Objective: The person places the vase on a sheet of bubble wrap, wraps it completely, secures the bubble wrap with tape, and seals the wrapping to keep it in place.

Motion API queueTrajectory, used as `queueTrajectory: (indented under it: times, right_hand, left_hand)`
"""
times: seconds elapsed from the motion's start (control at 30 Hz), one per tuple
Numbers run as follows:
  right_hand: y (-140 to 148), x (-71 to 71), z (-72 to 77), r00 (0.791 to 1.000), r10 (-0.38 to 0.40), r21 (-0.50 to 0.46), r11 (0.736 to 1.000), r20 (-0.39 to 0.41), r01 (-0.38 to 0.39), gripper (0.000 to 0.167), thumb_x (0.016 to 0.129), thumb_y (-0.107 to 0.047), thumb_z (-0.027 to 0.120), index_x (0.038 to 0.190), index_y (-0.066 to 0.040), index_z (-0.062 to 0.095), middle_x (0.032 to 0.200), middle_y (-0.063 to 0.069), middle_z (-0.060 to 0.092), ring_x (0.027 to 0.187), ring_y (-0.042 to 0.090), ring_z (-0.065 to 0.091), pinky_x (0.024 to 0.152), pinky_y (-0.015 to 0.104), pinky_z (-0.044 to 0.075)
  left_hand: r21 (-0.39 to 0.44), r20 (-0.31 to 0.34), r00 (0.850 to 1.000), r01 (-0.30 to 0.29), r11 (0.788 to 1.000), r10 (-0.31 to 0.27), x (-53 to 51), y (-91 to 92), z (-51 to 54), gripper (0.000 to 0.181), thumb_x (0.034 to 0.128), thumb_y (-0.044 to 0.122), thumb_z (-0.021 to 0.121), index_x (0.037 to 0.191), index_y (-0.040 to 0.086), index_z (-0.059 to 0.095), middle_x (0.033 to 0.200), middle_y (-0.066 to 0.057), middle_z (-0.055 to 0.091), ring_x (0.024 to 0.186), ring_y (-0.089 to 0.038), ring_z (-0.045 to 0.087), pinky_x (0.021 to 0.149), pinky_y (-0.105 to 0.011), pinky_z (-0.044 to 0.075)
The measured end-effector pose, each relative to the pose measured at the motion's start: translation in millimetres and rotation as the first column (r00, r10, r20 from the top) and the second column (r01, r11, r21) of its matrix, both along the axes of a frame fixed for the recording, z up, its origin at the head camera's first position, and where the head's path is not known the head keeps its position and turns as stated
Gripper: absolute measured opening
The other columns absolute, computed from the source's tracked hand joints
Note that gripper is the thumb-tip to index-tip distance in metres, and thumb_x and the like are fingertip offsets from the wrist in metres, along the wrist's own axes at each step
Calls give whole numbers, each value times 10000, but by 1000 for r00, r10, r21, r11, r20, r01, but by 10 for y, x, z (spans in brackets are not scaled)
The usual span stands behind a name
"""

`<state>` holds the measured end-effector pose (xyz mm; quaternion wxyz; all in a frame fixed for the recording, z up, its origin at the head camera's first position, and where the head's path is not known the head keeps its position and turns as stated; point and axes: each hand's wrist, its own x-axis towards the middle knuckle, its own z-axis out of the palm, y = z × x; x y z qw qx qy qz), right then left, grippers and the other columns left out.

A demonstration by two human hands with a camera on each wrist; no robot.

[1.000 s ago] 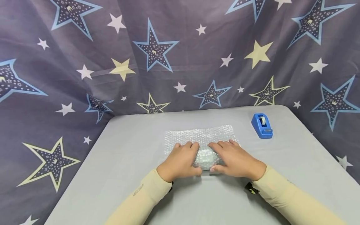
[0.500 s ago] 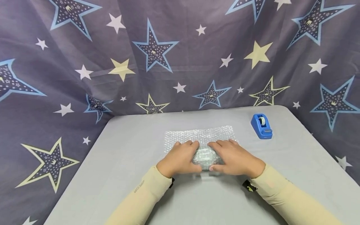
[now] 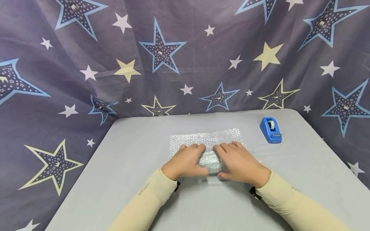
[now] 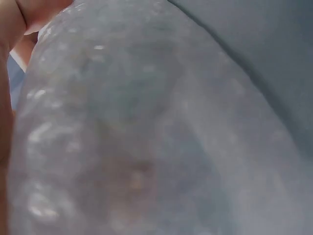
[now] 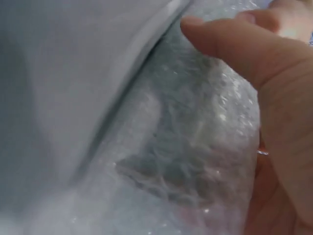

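Observation:
A sheet of clear bubble wrap [image 3: 206, 138] lies on the table, its near part rolled into a bubble-wrapped bundle [image 3: 210, 162]. My left hand [image 3: 186, 162] grips the bundle's left end, fingers over the far side and thumb on the near side. The other end is held by my right hand [image 3: 238, 162] in the same way. Through the plastic in the right wrist view, a dark curved edge [image 5: 161, 183] shows; what kind of object is inside I cannot tell. Close up in the left wrist view, the bubble wrap [image 4: 122, 122] fills most of the picture.
A blue tape dispenser [image 3: 271, 131] with a roll of tape stands at the back right of the grey-covered table [image 3: 138, 144]. Behind and beside the table hangs a dark curtain [image 3: 185, 64] printed with stars.
Both hands keep their grip on the bundle. My right hand and its thumb have shifted slightly, and the head view has moved a little. The sheet and tape dispenser stay put.

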<state>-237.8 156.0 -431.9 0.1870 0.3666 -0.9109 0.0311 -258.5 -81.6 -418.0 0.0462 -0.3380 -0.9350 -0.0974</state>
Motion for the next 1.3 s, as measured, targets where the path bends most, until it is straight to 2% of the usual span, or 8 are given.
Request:
queueTrajectory:
  times: [0.2, 0.4, 0.57, 0.77, 1.03, 1.3]
  right_hand:
    - [-17, -25, -61, 999, -22, -3, 1000, -28, 22, 903, 669, -549, 878, 1366, -86, 539, 1174, 95, 670, 1021, 306, 681, 1032, 568, 461]
    - [-23, -30, -72, 998, -21, -15, 1000, -56, 20, 866, 656, -543, 877, 1321, -92, 555, 1118, 76, 666, 966, 288, 681, 993, 529, 473]
    - [-26, -22, -56, 998, -14, -19, 1000, -66, 13, 825, 625, -539, 882, 1259, -115, 567, 1046, 46, 647, 879, 254, 676, 896, 474, 480]
    - [-15, 2, -20, 999, -25, -22, 999, -35, 24, 804, 607, -543, 885, 1226, -145, 561, 1002, 12, 618, 837, 227, 668, 828, 452, 469]
    - [8, 15, 14, 1000, -15, -30, 999, 25, 16, 831, 622, -528, 904, 1280, -152, 561, 1039, 10, 625, 875, 227, 675, 833, 459, 467]
    - [27, -20, -16, 996, -22, -35, 999, 81, 25, 906, 652, -555, 888, 1372, -128, 540, 1121, 35, 654, 966, 225, 680, 864, 476, 472]
  left_hand:
    - [-1, 4, 1000, -6, 1000, 6, -12, 1, -12, 522, 720, 499, 699, 1124, 188, 583, 864, 88, 575, 796, -96, 540, 735, -370, 393]
    - [7, 20, 1000, 0, 1000, 0, -21, -5, -29, 634, 729, 504, 700, 1238, 144, 584, 995, 63, 629, 884, -91, 566, 792, -384, 415]
    - [25, 33, 999, 10, 1000, -11, -17, -12, -55, 636, 710, 500, 709, 1225, 155, 568, 1017, 69, 630, 889, -80, 561, 784, -366, 400]
    - [33, 26, 999, 29, 999, -30, -3, -2, -51, 617, 686, 491, 709, 1184, 162, 549, 976, 91, 622, 845, -63, 552, 747, -337, 376]
    - [70, 83, 996, 16, 997, -22, 35, 6, -9, 604, 682, 460, 720, 1153, 159, 491, 883, 104, 601, 772, -71, 558, 728, -347, 382]
    - [67, 92, 996, 13, 998, -19, 26, 3, -12, 597, 716, 501, 694, 1174, 178, 490, 961, 91, 627, 833, -63, 570, 745, -358, 404]
